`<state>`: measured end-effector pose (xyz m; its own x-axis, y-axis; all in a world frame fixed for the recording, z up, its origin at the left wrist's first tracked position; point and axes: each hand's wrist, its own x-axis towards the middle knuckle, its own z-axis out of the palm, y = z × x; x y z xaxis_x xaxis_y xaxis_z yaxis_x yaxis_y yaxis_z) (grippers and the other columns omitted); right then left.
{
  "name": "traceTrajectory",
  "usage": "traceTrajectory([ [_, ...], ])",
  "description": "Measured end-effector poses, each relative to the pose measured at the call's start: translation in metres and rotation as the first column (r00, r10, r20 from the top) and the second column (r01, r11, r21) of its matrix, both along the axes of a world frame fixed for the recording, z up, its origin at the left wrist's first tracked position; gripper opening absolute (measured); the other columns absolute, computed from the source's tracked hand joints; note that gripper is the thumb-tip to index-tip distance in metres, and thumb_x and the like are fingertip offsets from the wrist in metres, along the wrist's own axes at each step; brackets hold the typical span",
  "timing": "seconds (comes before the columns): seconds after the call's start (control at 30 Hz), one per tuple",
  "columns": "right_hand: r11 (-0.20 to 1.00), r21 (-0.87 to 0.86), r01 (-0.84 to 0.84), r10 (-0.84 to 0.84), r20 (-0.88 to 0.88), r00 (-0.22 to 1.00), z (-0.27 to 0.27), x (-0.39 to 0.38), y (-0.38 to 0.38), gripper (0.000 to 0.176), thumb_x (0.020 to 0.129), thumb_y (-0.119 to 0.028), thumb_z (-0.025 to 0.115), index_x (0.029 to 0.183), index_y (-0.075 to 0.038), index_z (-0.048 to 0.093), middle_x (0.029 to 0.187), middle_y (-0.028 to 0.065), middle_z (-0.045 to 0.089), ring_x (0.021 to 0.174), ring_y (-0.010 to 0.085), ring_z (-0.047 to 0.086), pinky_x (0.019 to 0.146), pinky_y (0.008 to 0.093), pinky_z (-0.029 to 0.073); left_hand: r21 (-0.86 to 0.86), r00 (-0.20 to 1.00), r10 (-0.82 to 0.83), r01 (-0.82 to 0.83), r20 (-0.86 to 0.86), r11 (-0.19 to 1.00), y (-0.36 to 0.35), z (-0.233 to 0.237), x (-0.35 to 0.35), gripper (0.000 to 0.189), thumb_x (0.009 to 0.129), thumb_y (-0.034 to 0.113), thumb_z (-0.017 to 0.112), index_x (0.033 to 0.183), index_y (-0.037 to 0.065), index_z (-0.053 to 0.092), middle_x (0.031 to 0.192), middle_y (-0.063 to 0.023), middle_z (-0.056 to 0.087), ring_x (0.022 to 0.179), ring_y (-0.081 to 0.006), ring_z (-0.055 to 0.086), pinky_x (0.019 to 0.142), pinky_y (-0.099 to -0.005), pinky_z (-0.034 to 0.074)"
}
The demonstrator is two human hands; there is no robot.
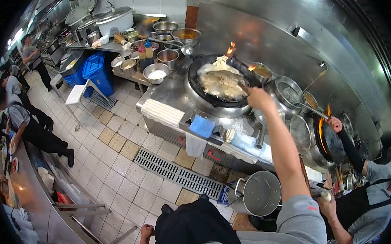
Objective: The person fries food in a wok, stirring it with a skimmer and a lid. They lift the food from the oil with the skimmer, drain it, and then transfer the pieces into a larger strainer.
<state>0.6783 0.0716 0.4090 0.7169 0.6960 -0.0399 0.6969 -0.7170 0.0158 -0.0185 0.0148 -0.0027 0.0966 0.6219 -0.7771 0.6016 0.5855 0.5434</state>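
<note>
My right hand (pixel 260 100) is closed around the handle of a utensil, whose broad head lies among pale food (pixel 222 85) in a black wok (pixel 197 87). Steam or foam blurs the food, and a flame rises behind the wok's far rim. Down at the lower left of my dark apron, my left hand (pixel 147 231) hangs at my side with its fingers curled; nothing shows in it.
A co-worker (pixel 369 208) at the right holds a ladle over a flaming second wok (pixel 331 139). Bowls and bottles crowd the counter at the upper left. A large pot (pixel 262 193) stands below the stove. A white stool (pixel 77 94) and other people are at the left.
</note>
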Motion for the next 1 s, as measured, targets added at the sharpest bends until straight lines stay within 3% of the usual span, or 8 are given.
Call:
traceTrajectory([
  [0.23,0.975,0.223,0.028,-0.015,-0.062,0.998,0.096,-0.023,-0.032,0.033,0.082,-0.021,0.056,0.113,-0.012,0.063,0.099,0.0192,0.066,0.094,0.0367,0.062,0.083,0.0422,0.048,0.018,0.997,-0.040,0.041,-0.060,0.999,-0.020,0.020,-0.006,0.010,0.077,0.004,0.058,0.085,-0.001,0.060,0.064,-0.0099,0.060,0.051,-0.0176,0.059,0.043,-0.0319,0.052],
  [0.43,0.900,0.430,0.070,-0.056,-0.045,0.997,0.002,0.071,0.034,0.032,0.082,-0.021,0.054,0.109,-0.007,0.064,0.102,0.0237,0.063,0.099,0.0405,0.059,0.087,0.0435,0.047,0.023,0.997,-0.049,0.051,-0.065,0.998,-0.033,0.017,-0.024,0.004,0.078,0.003,0.060,0.080,0.000,0.058,0.063,-0.0102,0.059,0.050,-0.0193,0.060,0.043,-0.0335,0.052],
  [0.5,0.886,0.445,0.130,-0.086,-0.119,0.989,-0.052,0.095,0.058,0.032,0.082,-0.019,0.051,0.108,-0.005,0.063,0.105,0.0276,0.061,0.102,0.0420,0.057,0.089,0.0449,0.046,-0.030,0.981,0.056,-0.062,-0.186,0.998,-0.036,0.026,-0.022,0.010,0.075,0.010,0.069,0.078,0.000,0.067,0.073,-0.0078,0.068,0.063,-0.0151,0.063,0.059,-0.0290,0.050],
  [0.57,0.911,0.399,0.105,-0.048,-0.152,0.987,-0.074,0.075,0.060,0.033,0.081,-0.017,0.049,0.107,-0.002,0.062,0.104,0.0290,0.060,0.103,0.0429,0.057,0.090,0.0467,0.045,-0.064,0.977,0.153,-0.164,-0.151,0.984,-0.040,0.005,-0.037,0.013,0.076,0.011,0.068,0.080,-0.001,0.066,0.074,-0.0094,0.068,0.065,-0.0156,0.063,0.059,-0.0290,0.050],
  [0.67,0.935,0.342,0.090,-0.045,-0.137,0.990,-0.072,0.052,0.037,0.035,0.082,-0.018,0.050,0.112,-0.005,0.060,0.104,0.0281,0.061,0.102,0.0415,0.058,0.088,0.0474,0.046,0.053,0.979,-0.076,0.087,-0.188,0.995,-0.051,-0.033,-0.063,0.016,0.076,0.012,0.068,0.083,-0.002,0.066,0.073,-0.0106,0.067,0.066,-0.0167,0.063,0.060,-0.0287,0.050],
  [0.87,0.986,0.160,0.051,-0.043,-0.050,0.998,0.049,-0.024,0.003,0.037,0.082,-0.014,0.045,0.115,-0.008,0.061,0.109,0.0209,0.063,0.103,0.0350,0.061,0.088,0.0441,0.049,-0.002,0.978,-0.093,0.094,-0.188,0.996,-0.049,-0.037,-0.060,0.023,0.074,0.015,0.070,0.088,-0.003,0.066,0.075,-0.0113,0.068,0.070,-0.0201,0.064,0.063,-0.0299,0.050],
  [0.93,0.993,0.108,0.047,-0.041,-0.054,0.998,0.025,-0.016,0.012,0.038,0.082,-0.014,0.046,0.116,-0.008,0.060,0.110,0.0201,0.063,0.103,0.0351,0.061,0.089,0.0441,0.049,0.040,0.987,0.004,0.003,-0.160,0.999,-0.046,-0.022,-0.042,0.003,0.075,0.003,0.062,0.077,0.000,0.062,0.063,-0.0105,0.061,0.053,-0.0190,0.060,0.048,-0.0325,0.051],
  [1.0,0.995,0.067,0.070,-0.066,-0.068,0.996,0.001,-0.004,0.019,0.039,0.081,-0.014,0.048,0.118,-0.011,0.060,0.112,0.0190,0.062,0.105,0.0353,0.060,0.090,0.0439,0.048,0.102,0.982,-0.093,0.111,-0.163,0.989,-0.031,-0.015,-0.032,0.003,0.074,0.003,0.061,0.076,0.000,0.062,0.063,-0.0102,0.062,0.054,-0.0187,0.060,0.049,-0.0321,0.050],
])
